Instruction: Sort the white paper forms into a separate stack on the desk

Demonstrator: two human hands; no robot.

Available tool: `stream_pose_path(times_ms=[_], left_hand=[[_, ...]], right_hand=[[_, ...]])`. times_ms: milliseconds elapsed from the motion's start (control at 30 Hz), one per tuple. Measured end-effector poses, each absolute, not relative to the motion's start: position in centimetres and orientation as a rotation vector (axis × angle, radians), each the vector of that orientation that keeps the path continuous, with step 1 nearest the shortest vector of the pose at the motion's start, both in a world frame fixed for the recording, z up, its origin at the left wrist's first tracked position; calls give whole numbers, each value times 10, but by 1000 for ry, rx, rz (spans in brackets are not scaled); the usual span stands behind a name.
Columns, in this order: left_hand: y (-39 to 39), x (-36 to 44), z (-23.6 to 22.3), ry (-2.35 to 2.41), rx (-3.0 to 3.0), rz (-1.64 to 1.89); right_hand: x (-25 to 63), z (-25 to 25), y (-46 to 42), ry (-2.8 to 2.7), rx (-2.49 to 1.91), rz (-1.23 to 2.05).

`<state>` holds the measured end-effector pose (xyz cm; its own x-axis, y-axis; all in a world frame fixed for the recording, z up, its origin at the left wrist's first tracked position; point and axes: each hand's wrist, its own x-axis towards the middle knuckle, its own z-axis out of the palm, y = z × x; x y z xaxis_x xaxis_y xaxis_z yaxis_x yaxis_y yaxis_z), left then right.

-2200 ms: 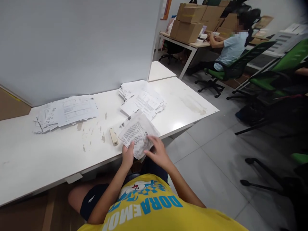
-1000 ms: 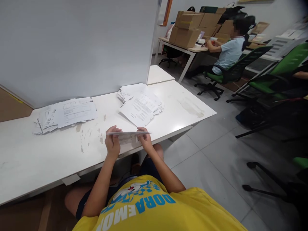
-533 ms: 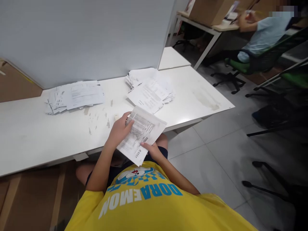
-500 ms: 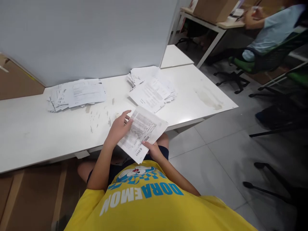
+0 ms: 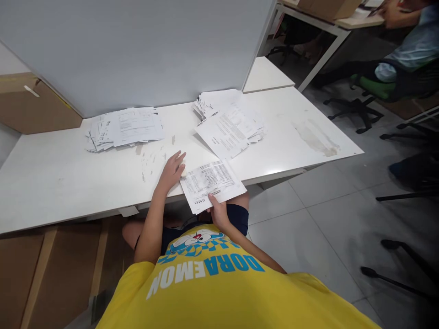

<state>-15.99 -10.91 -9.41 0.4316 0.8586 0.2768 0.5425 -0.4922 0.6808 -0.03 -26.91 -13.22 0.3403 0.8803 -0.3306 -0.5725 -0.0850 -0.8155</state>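
Observation:
In the head view, my right hand (image 5: pixel 218 212) grips a few printed sheets of paper (image 5: pixel 211 183) at their near edge, thumb on top and the other fingers hidden underneath. The sheets rest partly over the table's front edge, above my lap. Beside their left edge is my left hand (image 5: pixel 172 172), fingers apart and holding nothing, low over the tabletop. A small pale block (image 5: pixel 184 173) shows by its fingertips; I cannot make out what it is. Farther back lies a messy stack of papers (image 5: pixel 224 132), with one sheet slanting toward me.
Another stack of papers (image 5: pixel 135 128) lies at the back left, against a grey partition (image 5: pixel 147 50). A cardboard box (image 5: pixel 37 105) stands at the far left of the white table (image 5: pixel 68 183). Beyond, at the right, a person in a light blue shirt (image 5: pixel 416 45) sits on a chair.
My left hand has come off the sheets and moved to the tabletop on their left. The right hand still holds the sheets, now turned and more level. The view has shifted slightly left.

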Motion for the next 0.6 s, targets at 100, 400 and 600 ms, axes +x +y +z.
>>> stream_pose_path(times_ms=[100, 400, 600], left_hand=[[-108, -158, -100, 1161, 2239, 757], [-109, -155, -104, 1166, 2262, 662], [-111, -161, -105, 1115, 2016, 813]], right_hand=[[0, -134, -270, -360, -1124, 1235], [-3, -138, -273, -374, -1199, 1135], [24, -84, -239, -369, -1046, 738]])
